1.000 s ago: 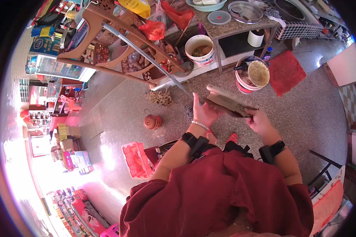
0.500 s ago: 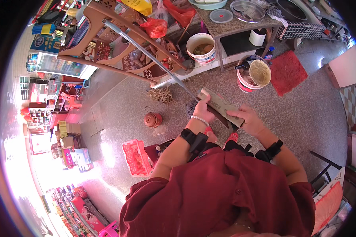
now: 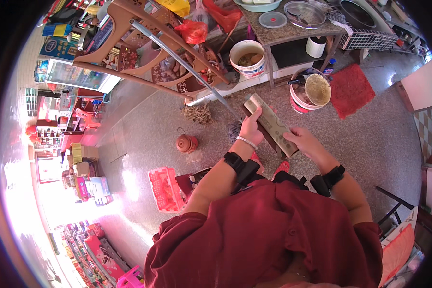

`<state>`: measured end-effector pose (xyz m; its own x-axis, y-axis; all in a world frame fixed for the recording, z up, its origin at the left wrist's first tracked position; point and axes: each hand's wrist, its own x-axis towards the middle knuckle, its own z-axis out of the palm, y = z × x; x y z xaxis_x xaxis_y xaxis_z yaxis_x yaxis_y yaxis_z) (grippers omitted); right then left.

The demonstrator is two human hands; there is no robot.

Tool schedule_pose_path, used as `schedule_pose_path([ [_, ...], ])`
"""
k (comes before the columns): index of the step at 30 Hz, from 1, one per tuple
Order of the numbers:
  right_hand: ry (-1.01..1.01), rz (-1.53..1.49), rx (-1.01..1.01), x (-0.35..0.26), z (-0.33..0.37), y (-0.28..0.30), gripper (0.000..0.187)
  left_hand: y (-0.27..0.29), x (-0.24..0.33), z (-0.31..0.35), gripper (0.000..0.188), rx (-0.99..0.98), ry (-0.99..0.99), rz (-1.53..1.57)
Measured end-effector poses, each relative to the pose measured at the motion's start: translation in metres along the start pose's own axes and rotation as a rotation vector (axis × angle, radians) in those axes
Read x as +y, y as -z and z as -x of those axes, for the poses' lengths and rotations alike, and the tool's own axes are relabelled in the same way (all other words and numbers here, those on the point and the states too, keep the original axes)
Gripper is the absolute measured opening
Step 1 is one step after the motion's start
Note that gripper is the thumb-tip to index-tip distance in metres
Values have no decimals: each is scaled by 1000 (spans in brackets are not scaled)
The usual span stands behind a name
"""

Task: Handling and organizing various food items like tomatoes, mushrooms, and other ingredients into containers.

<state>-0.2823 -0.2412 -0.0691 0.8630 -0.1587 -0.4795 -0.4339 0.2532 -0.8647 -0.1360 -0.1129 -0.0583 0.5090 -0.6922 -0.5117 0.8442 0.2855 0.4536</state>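
Note:
A long, narrow tan box (image 3: 272, 124) with a dark brown side is in front of me, slanting from upper left to lower right. My left hand (image 3: 251, 129), wearing a beaded bracelet, is closed round its left side, the thumb pressed on the top face. At the box's lower right end my right hand (image 3: 308, 143) grips the edge, thumb on top and other fingers mostly hidden. Just beyond my left hand, a mop with a grey metal handle (image 3: 182, 62) leans against a brown shelf rack (image 3: 153, 82); its grey strings rest on the floor.
A clay-coloured lidded pot (image 3: 186, 143) and a pink basket (image 3: 164, 189) stand on the floor to the left. Ahead are a white bucket (image 3: 247, 58), another bucket (image 3: 300, 103) with a bowl on it, and a red mat (image 3: 353, 91). A stone-topped table (image 3: 297, 33) stands behind them.
The box has tilted a little more steeply, its far end lifting away from the mop handle. Both hands have shifted slightly right with it, and the grip stays on.

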Motion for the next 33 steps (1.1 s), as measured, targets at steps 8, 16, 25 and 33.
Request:
schedule_pose_path([
  [8, 82, -52, 132, 16, -10, -7, 27, -3, -28, 12, 24, 96, 93, -46],
  [16, 132, 583, 218, 1, -7, -26, 44, 1, -31, 5, 26, 55, 25, -66],
  [25, 243, 504, 226, 1, -3, -28, 41, -9, -41, 12, 29, 167, 43, -119],
  [33, 133, 480, 309, 18, -11, -35, 42, 6, -42, 2, 37, 438, -39, -822],
])
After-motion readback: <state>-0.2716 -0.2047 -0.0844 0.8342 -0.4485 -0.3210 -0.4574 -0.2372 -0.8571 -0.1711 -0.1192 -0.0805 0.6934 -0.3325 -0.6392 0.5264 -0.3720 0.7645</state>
